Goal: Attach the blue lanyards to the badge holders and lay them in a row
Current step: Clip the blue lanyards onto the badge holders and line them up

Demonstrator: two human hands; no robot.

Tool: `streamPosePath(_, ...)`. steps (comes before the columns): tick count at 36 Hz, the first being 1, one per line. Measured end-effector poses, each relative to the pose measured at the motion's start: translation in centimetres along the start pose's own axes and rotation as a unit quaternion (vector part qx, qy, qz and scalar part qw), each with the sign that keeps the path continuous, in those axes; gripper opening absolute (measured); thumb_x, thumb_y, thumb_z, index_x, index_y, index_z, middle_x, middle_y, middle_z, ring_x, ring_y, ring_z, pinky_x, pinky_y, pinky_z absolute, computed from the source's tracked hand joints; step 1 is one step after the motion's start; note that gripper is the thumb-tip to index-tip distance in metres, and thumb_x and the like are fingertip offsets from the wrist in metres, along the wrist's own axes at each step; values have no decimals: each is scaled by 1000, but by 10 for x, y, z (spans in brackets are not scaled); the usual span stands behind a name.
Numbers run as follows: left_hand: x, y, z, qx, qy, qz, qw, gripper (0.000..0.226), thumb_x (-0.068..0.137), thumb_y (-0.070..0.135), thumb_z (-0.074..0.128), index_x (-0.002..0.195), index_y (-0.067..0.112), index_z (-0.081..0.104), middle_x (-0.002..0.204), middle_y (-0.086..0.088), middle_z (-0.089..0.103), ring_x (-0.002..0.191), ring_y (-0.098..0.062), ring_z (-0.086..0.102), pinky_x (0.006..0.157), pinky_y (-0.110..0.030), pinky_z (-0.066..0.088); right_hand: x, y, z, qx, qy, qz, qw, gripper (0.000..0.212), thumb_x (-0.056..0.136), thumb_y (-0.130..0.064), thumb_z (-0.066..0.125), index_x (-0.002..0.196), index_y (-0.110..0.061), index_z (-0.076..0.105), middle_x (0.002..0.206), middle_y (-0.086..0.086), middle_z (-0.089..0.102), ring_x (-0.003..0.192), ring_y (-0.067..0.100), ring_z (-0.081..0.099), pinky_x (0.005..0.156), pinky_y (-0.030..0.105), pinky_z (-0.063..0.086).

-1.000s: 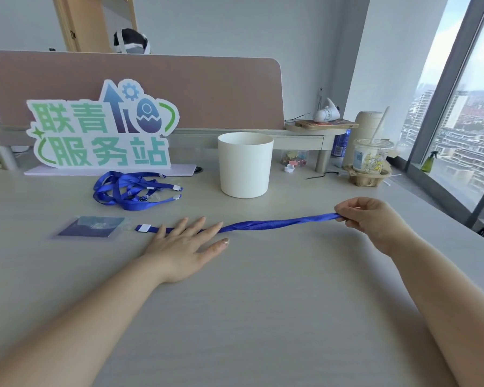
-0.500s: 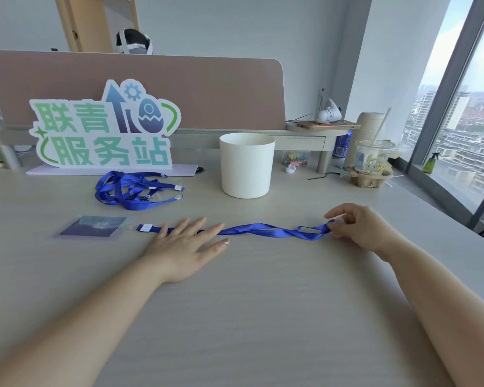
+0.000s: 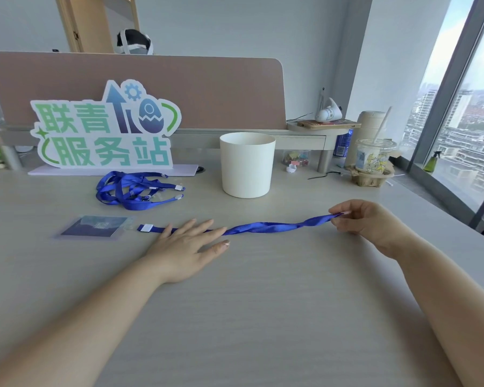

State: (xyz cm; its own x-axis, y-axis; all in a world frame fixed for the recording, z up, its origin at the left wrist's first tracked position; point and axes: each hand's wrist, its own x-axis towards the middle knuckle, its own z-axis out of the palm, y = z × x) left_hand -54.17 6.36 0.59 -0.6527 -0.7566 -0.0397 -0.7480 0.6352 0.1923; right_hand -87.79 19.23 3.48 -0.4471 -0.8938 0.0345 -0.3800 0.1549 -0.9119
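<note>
Right hand [image 3: 366,219] has lifted its end of the blue lanyard [image 3: 263,227] back off the desk [image 3: 263,317] since half a second ago; strap is pulled straighter now, slack loop gone, twist remains mid-span. Right fingers [image 3: 340,213] pinched shut on the strap's far end. Left hand [image 3: 187,247] has not moved: flat, fingers spread, palm down, pressing the strap onto the desk, gripping nothing. Landmark: white cup [image 3: 247,164]. Lanyard runs across the desk in front of the cup, its white-tabbed end left of the cup, just beside the badge holder [image 3: 95,227]. Holder lies flat; looks clipped to the lanyard, but the joint is too small to confirm. Pile of spare lanyards [image 3: 134,189] sits left of the cup, behind the holder, in front of the sign [image 3: 104,129].
</note>
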Motion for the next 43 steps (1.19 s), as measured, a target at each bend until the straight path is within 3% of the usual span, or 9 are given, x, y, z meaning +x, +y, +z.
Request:
streamPosePath(6, -1, 2, -1, 1, -2, -2, 1000, 100, 46, 93, -17, 138, 62, 7, 155, 28, -1, 145, -3, -8, 118, -44, -2, 4, 4, 4, -75, 48, -26, 996, 13, 89, -12, 60, 78, -18, 63, 74, 1, 55, 63, 15, 47, 60, 26, 37)
streamPosePath(13, -1, 1, -1, -4, 3, 0, 1000, 102, 44, 94, -18, 138, 63, 7, 155, 28, 1, 145, -3, -7, 118, -44, -1, 5, 1, 6, -46, 56, 5, 997, 18, 89, -32, 61, 80, -17, 60, 75, 2, 55, 71, 19, 47, 68, 32, 38)
streamPosePath(16, 0, 1, 0, -1, 2, 0, 1000, 101, 45, 93, -18, 138, 63, 7, 155, 28, 0, 145, -3, -7, 118, -44, -1, 2, -2, 8, 55, 30, 5, 998, 15, 92, -21, 58, 80, -13, 57, 79, 7, 62, 77, 20, 58, 74, 30, 45)
streamPosePath(20, 1, 0, 0, 4, -3, 0, 1000, 98, 48, 92, -17, 138, 62, 5, 155, 28, -1, 145, -3, -7, 118, -45, 0, -2, -8, 10, 119, 41, 17, 992, 12, 90, -16, 61, 79, -13, 57, 71, 7, 55, 59, 16, 47, 61, 27, 40)
streamPosePath(25, 0, 2, -2, 11, -18, -8, 1000, 79, 65, 85, -6, 139, 61, 5, 155, 27, -3, 145, -4, -9, 118, -45, -1, -4, -9, 6, 179, 58, 35, 981, 7, 88, -11, 62, 82, -14, 61, 72, 8, 56, 59, 14, 43, 60, 26, 40)
streamPosePath(30, 1, 1, -2, 10, -11, -4, 1000, 91, 54, 89, -14, 139, 61, 4, 155, 28, -3, 145, -4, -9, 118, -46, -1, -6, -7, -3, 162, 1, 33, 986, 10, 89, -5, 58, 90, -11, 66, 79, 5, 58, 67, 12, 52, 67, 22, 46)
streamPosePath(33, 0, 0, -1, 9, -12, -2, 1000, 90, 55, 89, -13, 139, 62, 5, 155, 28, -2, 145, -4, -8, 118, -45, -1, -8, -6, -9, 151, -22, 41, 988, 15, 88, 1, 56, 94, -9, 65, 81, 6, 60, 72, 13, 56, 60, 14, 50)
streamPosePath(37, 0, 3, -2, 11, -13, -7, 1000, 72, 71, 80, 0, 140, 60, 7, 155, 27, -2, 145, -3, -8, 118, -45, -1, -6, -3, -12, 97, -13, 45, 994, 13, 89, -1, 56, 87, -11, 64, 77, 6, 58, 71, 13, 56, 63, 19, 46)
streamPosePath(43, -2, -3, -4, -48, 63, 25, 997, 80, 72, 84, 7, 145, 51, 9, 158, 18, -2, 146, -5, 0, 119, -41, 4, 0, 2, -7, 19, 20, 30, 999, 11, 89, -4, 60, 88, -14, 64, 77, 6, 58, 65, 13, 55, 55, 19, 42)
